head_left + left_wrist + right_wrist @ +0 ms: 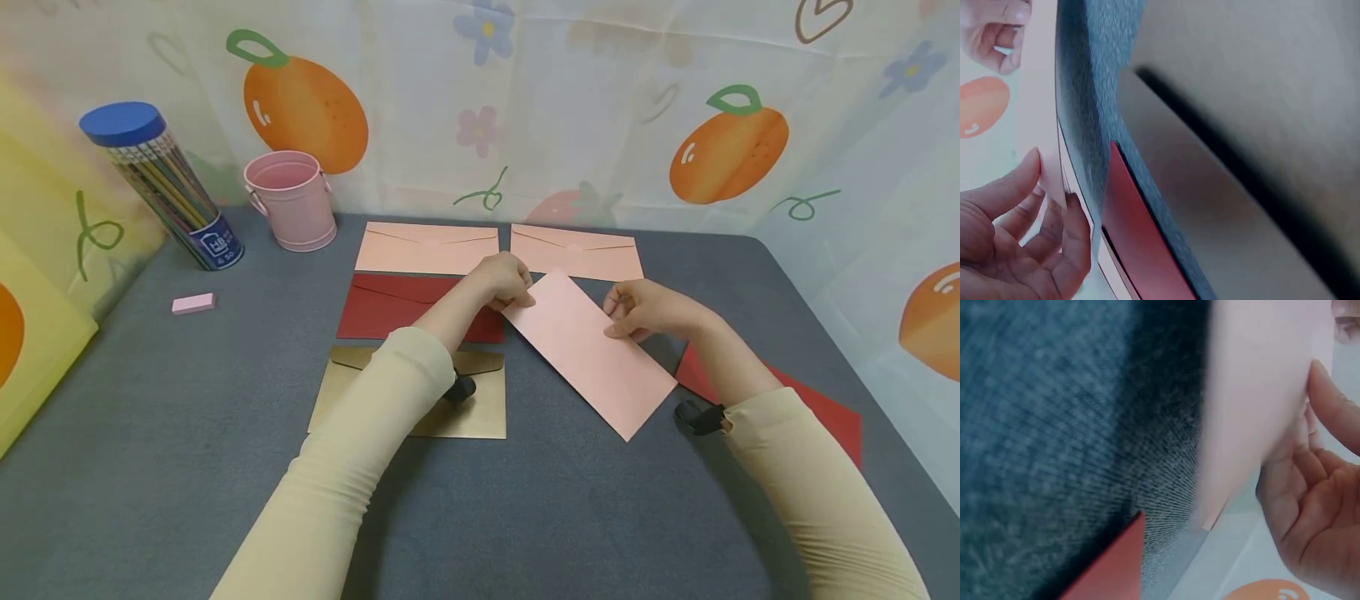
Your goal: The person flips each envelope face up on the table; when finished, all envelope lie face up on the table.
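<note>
A pale pink envelope [588,354] is held tilted above the table, its plain side toward the head camera. My left hand [506,282] pinches its upper left corner between thumb and fingers. Along the upper right edge, my right hand [648,308] grips it, thumb on the near face. In the right wrist view, the right fingers [1285,506] lie behind the paper. Left of it, a dark red envelope [382,304] and a gold envelope [465,421] lie flat, both partly covered by my left arm. A red envelope [836,417] lies partly hidden under my right arm.
Two pink envelopes [427,247] [573,252] lie side by side at the table's back edge. A pink bucket [292,204], a blue-lidded tub of pencils [168,187] and a small pink eraser [193,303] stand at the left. A patterned curtain [585,108] hangs behind.
</note>
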`<action>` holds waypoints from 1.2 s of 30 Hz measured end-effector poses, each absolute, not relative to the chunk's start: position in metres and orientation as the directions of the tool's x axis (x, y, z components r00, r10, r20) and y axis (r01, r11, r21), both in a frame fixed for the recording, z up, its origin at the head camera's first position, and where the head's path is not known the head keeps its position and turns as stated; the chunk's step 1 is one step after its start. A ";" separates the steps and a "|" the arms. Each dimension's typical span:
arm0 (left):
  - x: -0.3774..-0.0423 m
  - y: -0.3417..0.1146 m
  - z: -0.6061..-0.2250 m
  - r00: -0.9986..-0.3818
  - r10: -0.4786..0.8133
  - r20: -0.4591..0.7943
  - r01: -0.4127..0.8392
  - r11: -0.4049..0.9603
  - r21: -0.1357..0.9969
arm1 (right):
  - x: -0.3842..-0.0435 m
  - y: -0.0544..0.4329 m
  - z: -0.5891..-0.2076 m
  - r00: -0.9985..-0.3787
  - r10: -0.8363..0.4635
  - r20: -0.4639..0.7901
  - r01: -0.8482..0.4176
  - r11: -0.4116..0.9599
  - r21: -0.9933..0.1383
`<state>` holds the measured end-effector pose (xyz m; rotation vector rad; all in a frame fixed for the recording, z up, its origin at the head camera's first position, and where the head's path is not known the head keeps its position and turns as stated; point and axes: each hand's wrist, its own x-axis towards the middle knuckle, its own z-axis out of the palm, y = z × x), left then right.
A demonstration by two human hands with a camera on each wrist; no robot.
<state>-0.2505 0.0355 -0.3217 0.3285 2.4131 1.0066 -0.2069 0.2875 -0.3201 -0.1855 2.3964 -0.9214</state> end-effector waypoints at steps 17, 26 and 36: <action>-0.263 -0.001 -0.293 -0.827 0.431 -0.361 -0.138 0.467 0.874 | -0.195 0.320 -0.302 -0.867 -0.290 -0.404 0.151 0.619 -0.770; -0.267 -0.012 -0.292 -0.872 0.346 -0.345 -0.221 0.350 0.910 | -0.191 0.349 -0.302 -0.903 -0.240 -0.358 0.250 0.385 -0.889; -0.263 -0.008 -0.293 -0.892 0.320 -0.319 -0.224 0.301 0.927 | -0.189 0.354 -0.306 -0.906 -0.204 -0.370 0.306 0.287 -0.908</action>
